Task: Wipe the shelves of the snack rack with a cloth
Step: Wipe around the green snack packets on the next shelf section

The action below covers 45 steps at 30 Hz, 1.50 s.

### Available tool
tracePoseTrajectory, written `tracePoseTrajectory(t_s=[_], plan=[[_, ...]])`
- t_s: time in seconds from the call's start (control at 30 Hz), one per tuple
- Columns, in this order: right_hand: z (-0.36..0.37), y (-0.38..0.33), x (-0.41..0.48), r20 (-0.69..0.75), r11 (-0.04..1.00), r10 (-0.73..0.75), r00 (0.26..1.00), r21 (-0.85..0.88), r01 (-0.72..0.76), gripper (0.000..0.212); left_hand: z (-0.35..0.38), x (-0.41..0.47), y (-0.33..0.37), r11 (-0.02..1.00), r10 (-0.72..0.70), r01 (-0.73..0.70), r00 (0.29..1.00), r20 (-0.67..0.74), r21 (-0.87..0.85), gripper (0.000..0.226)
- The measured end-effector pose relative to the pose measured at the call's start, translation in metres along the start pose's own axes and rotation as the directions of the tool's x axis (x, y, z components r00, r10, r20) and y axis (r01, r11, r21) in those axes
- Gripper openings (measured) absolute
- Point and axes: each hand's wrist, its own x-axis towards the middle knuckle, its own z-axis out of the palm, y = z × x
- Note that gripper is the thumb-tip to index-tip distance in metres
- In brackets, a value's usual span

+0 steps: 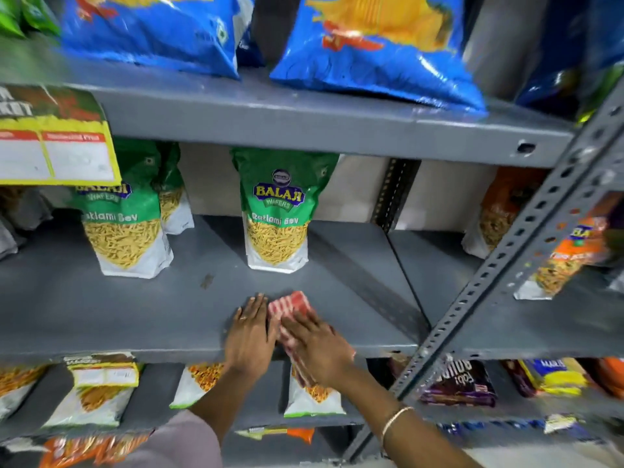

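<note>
A red-and-white striped cloth [291, 307] lies on the front part of the grey middle shelf [101, 305]. My right hand [319, 346] presses flat on the cloth's near end, and part of the cloth hangs over the shelf's front edge under that hand. My left hand [250, 336] rests flat on the bare shelf just left of the cloth, fingers together, touching its edge. Two green Balaji sev packs [277, 211] [125, 228] stand upright further back on the same shelf.
Blue snack bags [371, 45] sit on the shelf above. A yellow price card [55, 146] hangs at the upper left. A perforated grey upright [506, 265] slants across the right, with orange packs [570, 258] behind it. More packets [98, 393] fill the shelf below.
</note>
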Motion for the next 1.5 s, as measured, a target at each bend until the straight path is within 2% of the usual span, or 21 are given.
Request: tracePoseTrajectory(t_s=[0.07, 0.1, 0.17, 0.2, 0.27, 0.37, 0.4, 0.47, 0.53, 0.6, 0.67, 0.73, 0.87, 0.97, 1.07, 1.13, 1.2, 1.27, 1.37, 1.5], plan=[[-0.019, 0.000, 0.001, -0.103, 0.938, 0.122, 0.987, 0.336, -0.081, 0.046, -0.004, 0.001, 0.009, 0.979, -0.111, 0.105, 0.994, -0.024, -0.173, 0.044], [-0.030, 0.002, 0.001, -0.178, 0.896, 0.233, 0.956, 0.422, -0.140, 0.038, -0.008, 0.001, 0.014, 0.963, -0.167, 0.155, 0.985, -0.035, -0.220, 0.047], [-0.043, 0.009, 0.004, -0.258, 0.864, 0.420, 0.870, 0.407, -0.297, 0.020, -0.014, 0.003, 0.026, 0.945, -0.266, 0.258, 0.964, -0.014, -0.198, 0.062], [-0.044, 0.012, 0.004, -0.233, 0.852, 0.465, 0.854, 0.379, -0.360, 0.013, -0.014, 0.005, 0.029, 0.935, -0.309, 0.304, 0.951, 0.002, -0.184, 0.066], [-0.041, 0.011, 0.010, -0.151, 0.828, 0.505, 0.850, 0.362, -0.428, 0.029, -0.013, 0.011, 0.035, 0.917, -0.359, 0.365, 0.931, 0.068, -0.157, 0.064], [-0.037, 0.002, 0.020, -0.091, 0.801, 0.511, 0.855, 0.412, -0.435, 0.023, -0.018, 0.021, 0.038, 0.887, -0.373, 0.416, 0.901, 0.220, -0.201, 0.039], [-0.038, 0.000, 0.023, -0.075, 0.808, 0.502, 0.862, 0.397, -0.436, 0.033, -0.021, 0.025, 0.037, 0.876, -0.377, 0.434, 0.888, 0.264, -0.209, 0.035], [-0.045, -0.004, 0.026, -0.028, 0.827, 0.477, 0.878, 0.353, -0.438, 0.044, -0.032, 0.028, 0.034, 0.870, -0.386, 0.460, 0.859, 0.336, -0.177, 0.038], [-0.055, -0.010, 0.027, 0.031, 0.848, 0.447, 0.894, 0.304, -0.435, 0.036, -0.043, 0.029, 0.029, 0.885, -0.361, 0.442, 0.849, 0.386, -0.144, 0.039], [-0.066, -0.016, 0.028, 0.087, 0.881, 0.402, 0.911, 0.233, -0.411, 0.020, -0.055, 0.025, 0.026, 0.918, -0.293, 0.377, 0.854, 0.429, -0.122, 0.035], [-0.079, -0.027, 0.030, 0.125, 0.911, 0.340, 0.932, 0.201, -0.359, 0.035, -0.071, 0.021, 0.015, 0.940, -0.172, 0.290, 0.859, 0.483, -0.181, 0.035], [-0.104, -0.044, 0.025, 0.169, 0.942, 0.244, 0.955, 0.190, -0.275, 0.035, -0.100, 0.017, 0.008, 0.936, -0.022, 0.195, 0.864, 0.503, -0.293, 0.029], [-0.172, -0.099, -0.006, 0.167, 0.957, 0.043, 0.985, 0.276, -0.089, 0.038, -0.194, 0.004, -0.002, 0.914, 0.233, -0.066, 0.894, 0.383, -0.401, 0.021], [-0.216, -0.155, -0.038, 0.080, 0.924, -0.067, 0.995, 0.382, 0.031, 0.022, -0.282, -0.012, -0.009, 0.881, 0.402, -0.270, 0.860, 0.313, -0.388, 0.010], [-0.250, -0.214, -0.070, 0.003, 0.867, -0.185, 0.983, 0.471, 0.162, 0.014, -0.368, -0.027, -0.021, 0.840, 0.524, -0.445, 0.814, 0.251, -0.311, 0.014], [-0.269, -0.255, -0.083, -0.073, 0.820, -0.251, 0.965, 0.514, 0.252, 0.016, -0.421, -0.033, -0.029, 0.809, 0.577, -0.525, 0.797, 0.179, -0.265, 0.032], [-0.287, -0.289, -0.078, -0.202, 0.771, -0.270, 0.941, 0.540, 0.337, 0.016, -0.466, -0.025, -0.035, 0.809, 0.584, -0.570, 0.808, 0.080, -0.143, 0.028], [-0.304, -0.321, -0.061, -0.325, 0.746, -0.232, 0.917, 0.546, 0.383, 0.016, -0.504, -0.009, -0.042, 0.831, 0.549, -0.553, 0.833, -0.064, -0.065, 0.020], [-0.324, -0.360, -0.020, -0.423, 0.715, -0.125, 0.897, 0.589, 0.377, 0.020, -0.539, 0.027, -0.059, 0.873, 0.437, -0.476, 0.859, -0.269, -0.103, 0.024], [-0.331, -0.387, 0.044, -0.422, 0.631, 0.012, 0.907, 0.707, 0.320, 0.028, -0.552, 0.075, -0.087, 0.909, 0.283, -0.372, 0.882, -0.377, -0.189, 0.024]])
